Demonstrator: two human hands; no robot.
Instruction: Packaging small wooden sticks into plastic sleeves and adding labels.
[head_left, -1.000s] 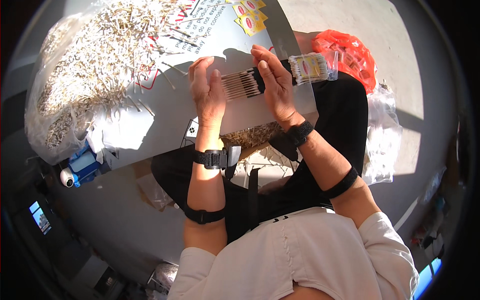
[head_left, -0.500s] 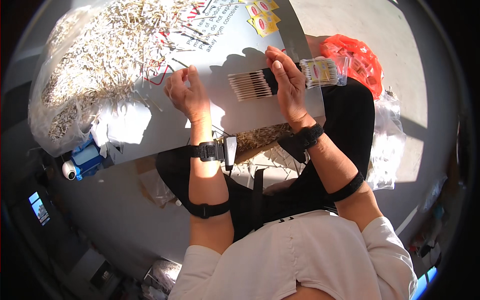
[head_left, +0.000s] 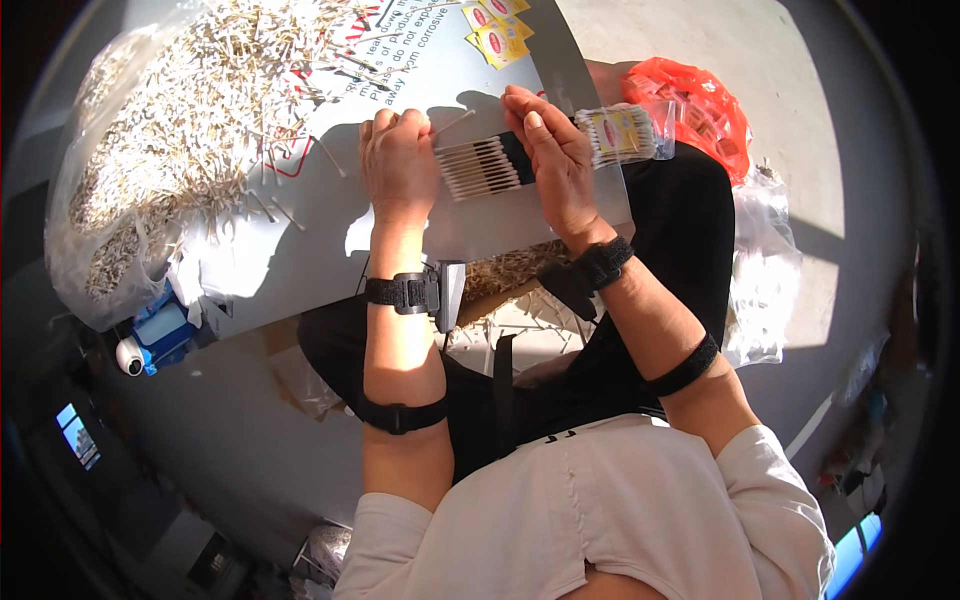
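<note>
Several cotton swabs (head_left: pixel 478 170) lie between the hands, near the front edge of the tabletop (head_left: pixel 315 262). The left hand (head_left: pixel 402 165) pinches a single swab (head_left: pixel 457 121); whether the right hand (head_left: pixel 558 165) grips the black strip (head_left: pixel 515 158), I can't tell. A packed bundle (head_left: pixel 620 133) crosses the right edge; room opens leftward to the swab heap (head_left: pixel 190 120).

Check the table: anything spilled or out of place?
Yes: a few loose swabs lie scattered on the table, right of the big heap. They point every way, unlike the neat swab row beside the right hand.
</note>
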